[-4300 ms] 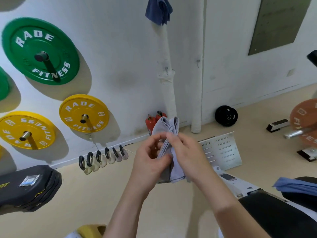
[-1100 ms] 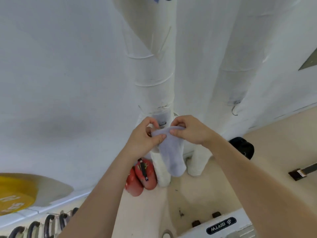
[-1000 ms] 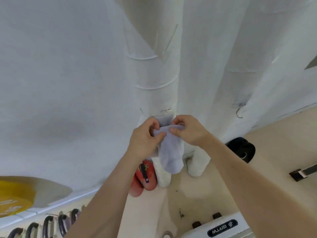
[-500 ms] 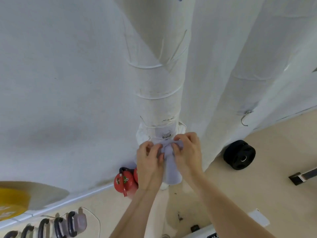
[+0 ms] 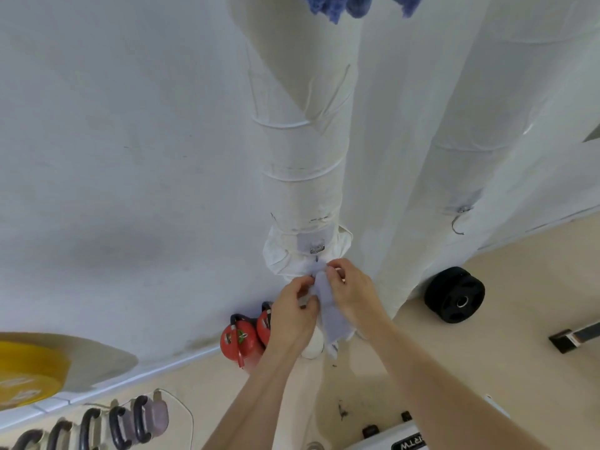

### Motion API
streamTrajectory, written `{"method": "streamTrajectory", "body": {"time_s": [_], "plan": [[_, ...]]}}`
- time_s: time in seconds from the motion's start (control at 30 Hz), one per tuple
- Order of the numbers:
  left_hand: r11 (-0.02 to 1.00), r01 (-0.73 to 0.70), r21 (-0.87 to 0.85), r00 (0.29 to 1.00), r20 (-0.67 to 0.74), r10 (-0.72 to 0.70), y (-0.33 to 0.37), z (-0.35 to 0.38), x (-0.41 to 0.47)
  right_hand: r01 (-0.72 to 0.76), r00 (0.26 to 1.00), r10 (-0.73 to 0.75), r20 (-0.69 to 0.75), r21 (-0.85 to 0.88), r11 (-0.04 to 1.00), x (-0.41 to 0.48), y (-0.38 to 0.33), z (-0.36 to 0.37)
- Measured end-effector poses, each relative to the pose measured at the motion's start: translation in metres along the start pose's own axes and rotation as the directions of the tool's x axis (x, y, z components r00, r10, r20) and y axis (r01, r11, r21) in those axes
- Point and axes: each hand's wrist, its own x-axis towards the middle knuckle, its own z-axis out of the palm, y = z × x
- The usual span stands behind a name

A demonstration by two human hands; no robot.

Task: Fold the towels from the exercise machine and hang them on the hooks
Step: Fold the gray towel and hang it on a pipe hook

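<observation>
Just below centre frame, the left hand (image 5: pixel 293 311) and right hand (image 5: pixel 349 292) both pinch the top of a folded pale lavender cloth towel (image 5: pixel 329 315) against the white wrapped pillar (image 5: pixel 305 177), right under a small metal hook (image 5: pixel 316 249). If the fabric only half catches, I'd expect it to slip to the beige floor (image 5: pixel 487 368) by the red fire extinguishers (image 5: pixel 242 341). White wall, black weight plate (image 5: pixel 454 295) at right.

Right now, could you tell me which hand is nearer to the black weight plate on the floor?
Right. The right hand grips the folded towel on the side facing the black weight plate; the left hand grips the towel's far side.
</observation>
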Motion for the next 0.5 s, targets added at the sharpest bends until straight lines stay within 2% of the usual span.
{"method": "streamTrajectory", "body": {"time_s": [0.1,0.27,0.5], "plan": [[0.999,-0.011,0.048,0.997,-0.076,0.014,0.003,-0.01,-0.008,0.013,0.998,-0.014,0.054,0.012,1.0,-0.006,-0.004,-0.017],[0.996,-0.025,0.081,0.988,-0.149,0.037,0.012,-0.02,-0.032,0.022,0.998,-0.027,0.054,0.09,0.996,-0.028,-0.008,-0.037],[0.999,-0.036,0.004,0.998,-0.047,0.036,0.027,-0.019,-0.098,0.011,1.0,-0.012,0.02,0.054,0.998,-0.074,0.006,-0.06]]}}
